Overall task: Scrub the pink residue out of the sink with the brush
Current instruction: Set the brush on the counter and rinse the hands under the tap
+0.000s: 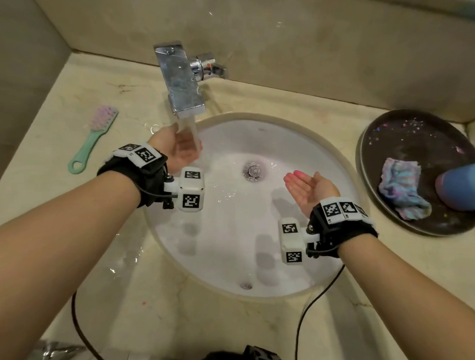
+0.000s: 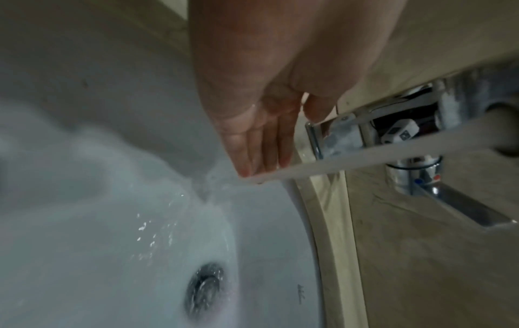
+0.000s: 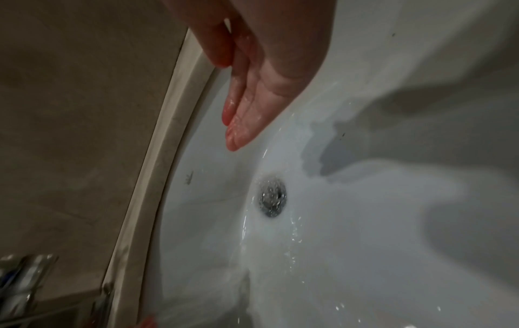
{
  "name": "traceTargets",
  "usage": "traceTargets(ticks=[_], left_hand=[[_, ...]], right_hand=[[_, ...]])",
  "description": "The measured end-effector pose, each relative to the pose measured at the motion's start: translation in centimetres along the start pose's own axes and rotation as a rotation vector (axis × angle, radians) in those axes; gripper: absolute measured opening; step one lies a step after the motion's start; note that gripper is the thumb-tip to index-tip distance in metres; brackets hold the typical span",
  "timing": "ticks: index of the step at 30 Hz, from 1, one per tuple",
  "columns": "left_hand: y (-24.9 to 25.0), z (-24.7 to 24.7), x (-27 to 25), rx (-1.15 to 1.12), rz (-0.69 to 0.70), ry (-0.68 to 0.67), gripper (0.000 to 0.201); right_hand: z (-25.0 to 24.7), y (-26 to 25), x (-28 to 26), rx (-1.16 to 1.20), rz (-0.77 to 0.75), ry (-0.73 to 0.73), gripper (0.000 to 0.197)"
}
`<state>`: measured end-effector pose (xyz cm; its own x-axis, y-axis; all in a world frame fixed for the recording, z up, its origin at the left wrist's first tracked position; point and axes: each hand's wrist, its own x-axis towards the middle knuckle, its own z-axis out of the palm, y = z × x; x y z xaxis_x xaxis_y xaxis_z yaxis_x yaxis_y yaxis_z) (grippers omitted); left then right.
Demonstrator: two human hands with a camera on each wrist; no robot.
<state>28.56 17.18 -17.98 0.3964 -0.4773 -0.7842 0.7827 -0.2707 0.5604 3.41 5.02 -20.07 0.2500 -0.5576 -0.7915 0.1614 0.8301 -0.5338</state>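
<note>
Two bare hands hang over the white sink (image 1: pixel 228 249), and neither holds anything. The left hand (image 1: pixel 178 148) is at about ten o'clock from the drain (image 1: pixel 252 171), palm up with its fingers (image 2: pixel 264 151) straight and close together under the stream of water (image 1: pixel 191 132) falling from the chrome faucet (image 1: pixel 180 81); water runs off the fingertips into the basin. The right hand (image 1: pixel 306 191) is at about four o'clock from the drain, palm up and relaxed, its fingers (image 3: pixel 241 124) straight, wet and tinted pink at the tips, clear of the basin wall.

The brush (image 1: pixel 93 138), mint green with pale pink bristles, lies flat on the beige surface (image 1: pixel 118 310) at about nine o'clock from the left hand, outside the sink rim and well apart from both hands. The basin looks wet and mostly white.

At three o'clock from the sink, a dark round tray (image 1: pixel 394 131) carries a multicoloured cloth (image 1: pixel 400 191) and a blue bottle (image 1: pixel 462 185).
</note>
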Motion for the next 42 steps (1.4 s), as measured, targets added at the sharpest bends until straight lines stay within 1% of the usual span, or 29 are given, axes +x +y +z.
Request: traceTargets(ticks=[3, 5, 7, 11, 13, 16, 19, 23, 25, 26, 28, 29, 31, 32, 34, 35, 36, 37, 38, 39, 40, 41, 42], left_hand=[[0.3, -1.1, -0.9, 0.135, 0.05, 0.028, 0.041], [0.5, -2.2, -1.8, 0.169, 0.096, 0.035, 0.038], [0.7, -3.5, -2.5, 0.157, 0.144, 0.08, 0.034], [0.7, -6.3, -3.3, 0.1, 0.269, 0.218, 0.027], [0.5, -7.4, -3.5, 0.106, 0.3, 0.231, 0.027], [-0.2, -8.7, -3.5, 0.104, 0.32, 0.235, 0.029], [-1.0, -9.4, -3.3, 0.036, 0.376, 0.263, 0.021], [-1.4, -9.5, -3.4, 0.011, 0.431, 0.26, 0.014], [-1.6, -9.6, -3.5, 0.017, 0.449, 0.252, 0.014], [-1.7, -9.6, -3.6, 0.016, 0.457, 0.251, 0.015], [-2.0, -9.7, -3.7, 0.003, 0.472, 0.25, 0.016], [-2.1, -9.7, -3.7, -0.001, 0.48, 0.249, 0.017], [-2.3, -9.7, -3.7, 0.0, 0.488, 0.245, 0.019], [-2.3, -9.7, -3.8, 0.001, 0.488, 0.244, 0.019], [-2.4, -9.6, -3.8, 0.005, 0.489, 0.252, 0.019], [-2.4, -9.6, -3.9, 0.012, 0.489, 0.255, 0.02], [-2.4, -9.5, -3.9, 0.018, 0.49, 0.257, 0.02], [-2.4, -9.5, -3.9, 0.025, 0.491, 0.256, 0.02], [-2.5, -9.5, -3.9, 0.032, 0.495, 0.254, 0.021], [-2.6, -9.5, -3.9, 0.04, 0.501, 0.252, 0.021], [-2.7, -9.5, -3.9, 0.048, 0.508, 0.249, 0.022], [-2.8, -9.5, -3.9, 0.057, 0.514, 0.247, 0.022], [-3.0, -9.5, -4.0, 0.062, 0.521, 0.245, 0.022]], right_hand=[[1.9, 0.8, 0.1, -0.042, 0.034, -0.052, 0.05], [3.8, 1.6, 0.0, -0.103, 0.066, -0.106, 0.051], [6.0, 2.5, -0.1, -0.159, 0.1, -0.178, 0.052], [10.3, 4.6, -0.5, -0.213, 0.161, -0.288, 0.053], [12.0, 5.5, -0.7, -0.213, 0.188, -0.323, 0.053], [13.9, 6.4, -0.6, -0.194, 0.205, -0.346, 0.054], [15.1, 7.0, 0.0, -0.147, 0.205, -0.325, 0.051], [16.4, 7.5, 1.0, -0.021, 0.223, -0.324, 0.036], [17.0, 7.7, 1.1, 0.022, 0.262, -0.369, 0.032], [17.1, 7.9, 1.0, -0.03, 0.27, -0.413, 0.031], [17.6, 8.6, 0.7, -0.306, 0.252, -0.404, 0.036], [17.5, 9.3, 0.6, -0.361, 0.269, -0.438, 0.038], [16.8, 10.8, 0.1, -0.473, 0.382, -0.54, 0.037], [16.1, 11.6, 0.1, -0.656, 0.435, -0.569, 0.035], [14.4, 12.8, -0.3, -1.108, 0.539, -0.609, 0.031], [13.6, 13.3, -0.1, -1.287, 0.558, -0.607, 0.033], [13.0, 13.6, 0.4, -1.394, 0.539, -0.561, 0.036], [12.6, 13.5, 1.1, -1.406, 0.467, -0.482, 0.037], [12.5, 13.2, 2.0, -1.297, 0.379, -0.377, 0.036], [12.7, 12.6, 2.8, -1.121, 0.297, -0.265, 0.031], [13.0, 11.9, 3.4, -0.922, 0.222, -0.196, 0.027], [13.4, 11.1, 3.7, -0.772, 0.164, -0.166, 0.025], [13.9, 10.4, 3.9, -0.649, 0.135, -0.17, 0.028]])
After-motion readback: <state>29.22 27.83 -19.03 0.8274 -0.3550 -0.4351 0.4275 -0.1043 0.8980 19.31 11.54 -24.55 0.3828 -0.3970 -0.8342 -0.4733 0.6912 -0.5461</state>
